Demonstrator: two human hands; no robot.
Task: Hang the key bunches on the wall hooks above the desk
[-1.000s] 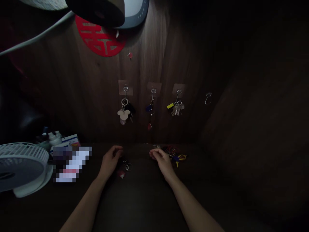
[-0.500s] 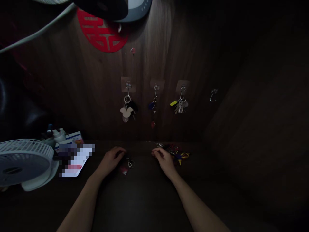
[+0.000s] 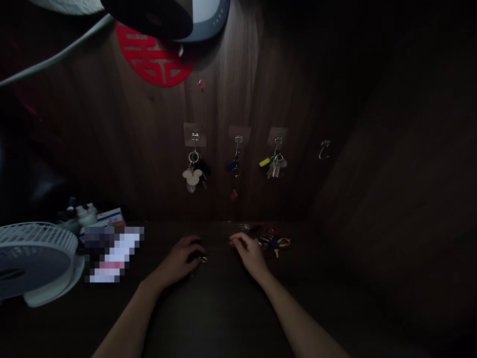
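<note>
My left hand (image 3: 183,258) arches over a small key ring (image 3: 202,259) on the dark tabletop. Its fingers are apart, with the metal ring showing between index finger and thumb; most of the bunch is hidden under the hand. To the right, my right hand (image 3: 247,251) hovers low with its fingertips drawn together, and nothing shows in them. Beside it lies a pile of keys and coloured key holders (image 3: 274,242), partly behind the hand. On the wall hang a bunch with a white mouse-shaped tag (image 3: 192,177), a blue-and-red keychain (image 3: 233,194) and a bunch with a yellow tag (image 3: 276,166).
A bare hook (image 3: 325,149) is on the wall at the right. At left stand a white fan (image 3: 40,248), small bottles (image 3: 86,215) and a blurred-out flat item (image 3: 115,254). A red paper cutout (image 3: 156,59) and a dark lamp-like object (image 3: 149,17) are above.
My left hand has moved right and down over the key ring, covering its red tag, and its fingers have spread. My right hand stays almost where it was. The view has shifted slightly.
</note>
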